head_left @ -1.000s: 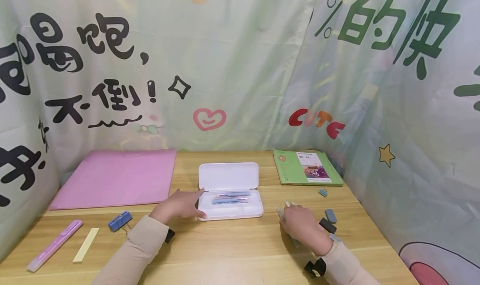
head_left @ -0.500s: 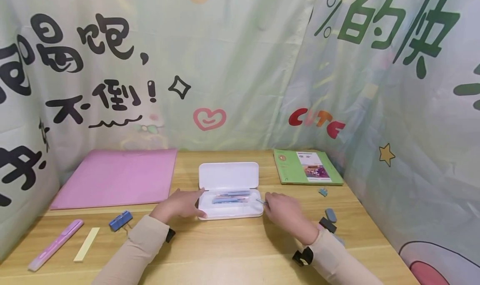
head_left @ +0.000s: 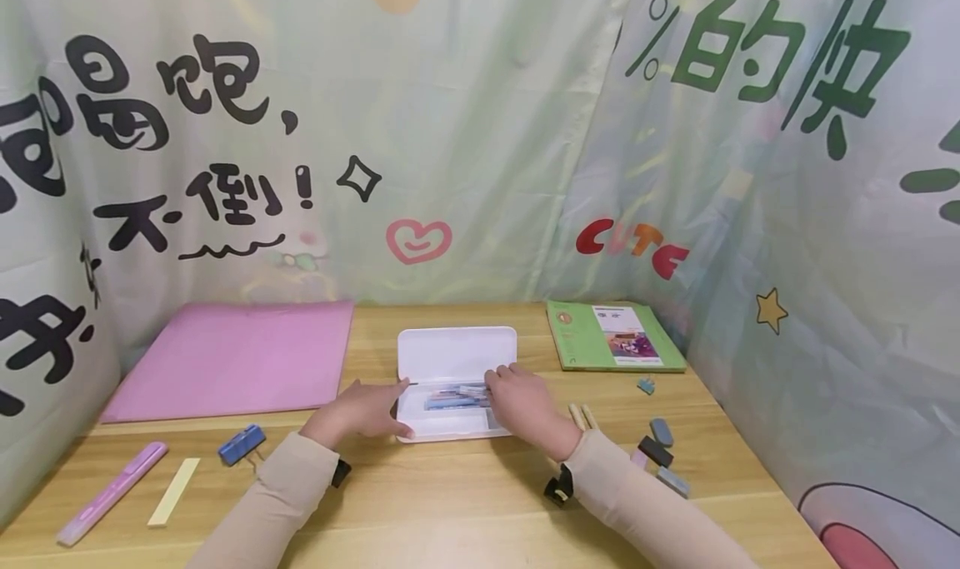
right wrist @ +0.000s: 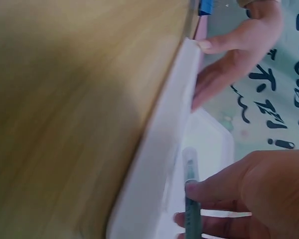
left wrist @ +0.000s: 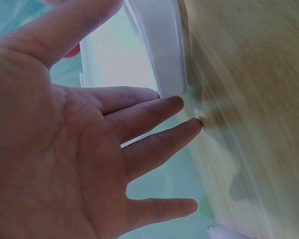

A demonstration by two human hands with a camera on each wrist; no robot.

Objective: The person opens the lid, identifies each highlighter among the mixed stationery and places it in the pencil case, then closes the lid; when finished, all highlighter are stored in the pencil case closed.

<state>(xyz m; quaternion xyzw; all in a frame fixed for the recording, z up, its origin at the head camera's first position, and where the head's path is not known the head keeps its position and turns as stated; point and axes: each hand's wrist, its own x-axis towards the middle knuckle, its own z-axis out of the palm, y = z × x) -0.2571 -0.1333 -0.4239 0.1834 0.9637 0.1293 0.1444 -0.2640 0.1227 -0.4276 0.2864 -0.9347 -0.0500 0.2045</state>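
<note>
A white pencil case (head_left: pixel 442 423) stands with its lid raised at the middle of the table, several blue and pinkish pens (head_left: pixel 448 403) lying in its long compartment. My left hand (head_left: pixel 366 408) steadies the left end of the case, fingers straight and spread; the left wrist view shows the fingertips at the case's corner (left wrist: pixel 170 74). Over the right part of the case, my right hand (head_left: pixel 525 402) pinches a capped pen (right wrist: pixel 193 214) with a translucent cap and a greenish body, between thumb and fingers. The hand partly covers the case's right end.
To the right are two beige sticks (head_left: pixel 583 416), a blue eraser (head_left: pixel 661 431), a black block (head_left: pixel 656 451), a grey-blue block (head_left: pixel 672 481), a teal clip (head_left: pixel 646 385) and a green book (head_left: pixel 585 348). Leftward lie a pink folder (head_left: pixel 232 361), blue binder clip (head_left: pixel 242 444), cream strip (head_left: pixel 174 492) and purple stick-shaped case (head_left: pixel 112 494).
My right hand has picked up the pen from the table at right and carried it left over the case, uncovering the two beige sticks. My left hand has stayed at the case's left end.
</note>
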